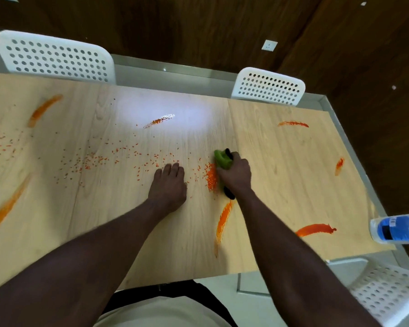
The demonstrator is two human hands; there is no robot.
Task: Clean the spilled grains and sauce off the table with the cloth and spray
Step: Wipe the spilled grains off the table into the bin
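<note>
Orange grains [118,159] lie scattered across the middle of the wooden table [281,185], with a dense pile of grains [211,177] against the tool in my right hand. My right hand [235,172] grips a green-handled brush [222,159] with black bristles, pressed on the table beside that pile. Palm down and flat on the table, my left hand [169,185] rests just left of the pile, holding nothing. Orange sauce streaks mark the table: one near my right forearm [223,219], one at the right front [315,229], one far right [339,164], others at the left [44,109].
A clear plastic bottle with a blue label [397,228] lies at the table's right front edge. White perforated chairs stand at the far side [54,56], [268,87] and at the near right [387,293]. No cloth is visible.
</note>
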